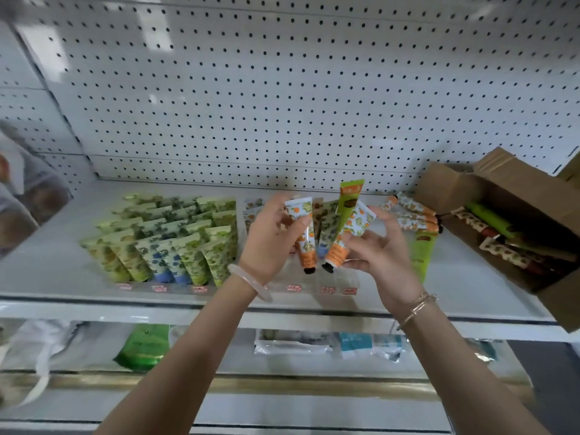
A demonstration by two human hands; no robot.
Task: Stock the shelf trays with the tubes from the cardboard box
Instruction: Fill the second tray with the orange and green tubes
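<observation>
The left hand (pixel 270 243) grips an orange-print tube (pixel 304 243). The right hand (pixel 383 249) pinches a second orange-print tube (pixel 340 246) and a green tube (pixel 350 196). The cardboard box (pixel 452 186) sits at three o'clock. That crowded pinch may drop one.

Orange-patterned tubes (pixel 306 237) — brown box (pixel 502 208) — white pegboard (pixel 282 89)
</observation>
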